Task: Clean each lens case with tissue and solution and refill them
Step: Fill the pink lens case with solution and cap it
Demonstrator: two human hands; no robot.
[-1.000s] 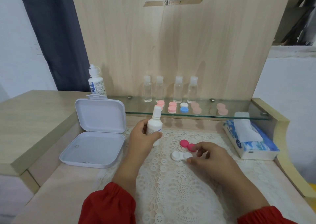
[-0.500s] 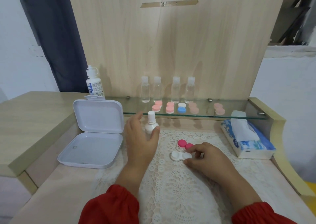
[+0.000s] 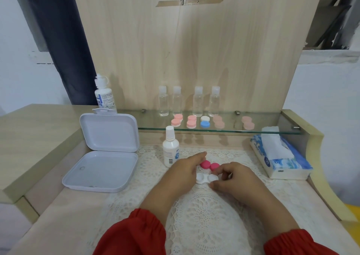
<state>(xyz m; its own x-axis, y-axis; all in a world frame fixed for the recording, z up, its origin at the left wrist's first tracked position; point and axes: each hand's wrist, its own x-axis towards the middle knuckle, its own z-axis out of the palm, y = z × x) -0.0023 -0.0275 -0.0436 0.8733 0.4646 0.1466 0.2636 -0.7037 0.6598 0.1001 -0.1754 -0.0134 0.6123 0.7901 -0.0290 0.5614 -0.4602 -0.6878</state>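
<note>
Right hand [image 3: 236,178] pinches the white lens case [image 3: 206,178] on the lace mat [image 3: 204,219] — left hand [image 3: 184,172], fingers straight, reaches over two pink caps [image 3: 210,165]; solution bottle [image 3: 170,147] stands just beside.

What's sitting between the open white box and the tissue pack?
In the head view: a small white bottle, two pink caps, a white lens case and both hands, on the lace mat.

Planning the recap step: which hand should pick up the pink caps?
Left. The left hand is open with fingertips at the pink caps; the right hand is holding the white lens case.
</note>
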